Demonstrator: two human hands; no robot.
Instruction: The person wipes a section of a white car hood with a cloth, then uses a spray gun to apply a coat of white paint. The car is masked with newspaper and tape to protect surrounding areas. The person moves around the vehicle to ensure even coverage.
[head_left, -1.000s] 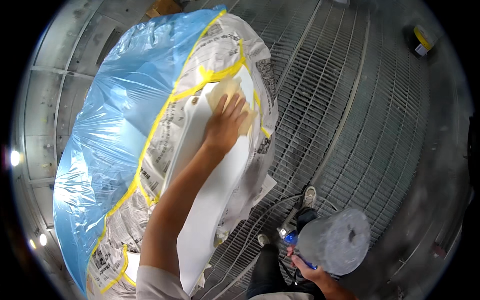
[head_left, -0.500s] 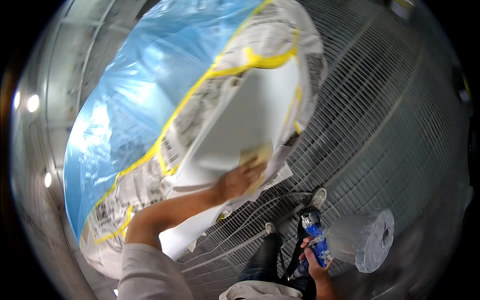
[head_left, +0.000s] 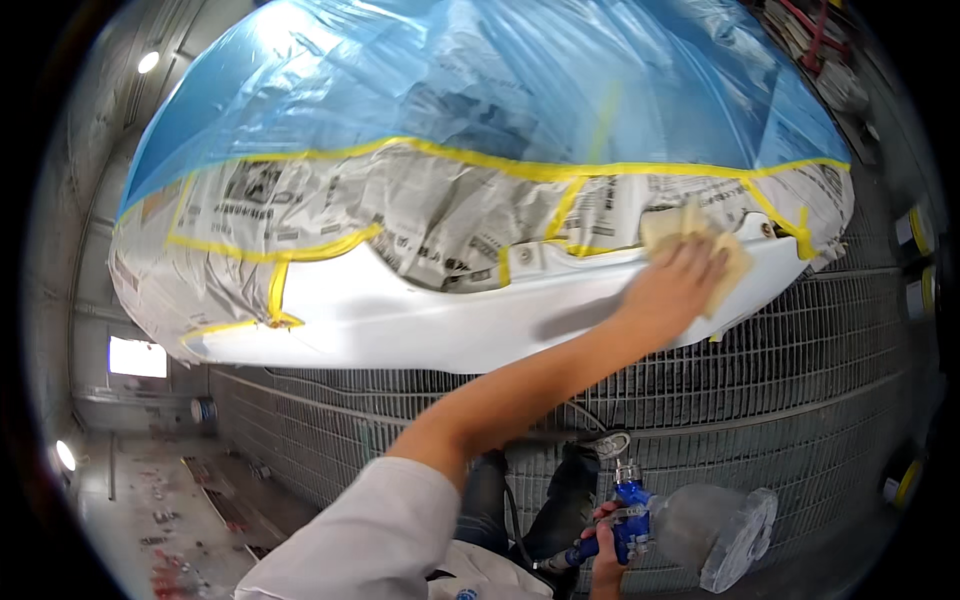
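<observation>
My left hand [head_left: 675,285] presses a pale yellow cloth [head_left: 728,280], its fingers on it, against a long white panel [head_left: 420,330] near the panel's right part. Newspaper [head_left: 330,210] edged with yellow tape [head_left: 650,170] masks the area above the panel, and blue plastic sheeting [head_left: 470,80] covers the upper part of the large object. Low at the right, my right hand [head_left: 607,540] is closed round a blue spray gun [head_left: 632,510] with a translucent cup [head_left: 715,530] attached.
Metal grating [head_left: 800,370] forms the floor, with a hose [head_left: 585,410] on it near my feet. Several cans [head_left: 905,480] stand along the right side. A lit opening [head_left: 138,356] and lamps show at the left. Red-framed clutter [head_left: 820,35] is at the upper right.
My view has turned, so the panel now lies horizontally. The cloth under my left hand first went down the panel, then moved to its right part. My right hand still holds the spray gun.
</observation>
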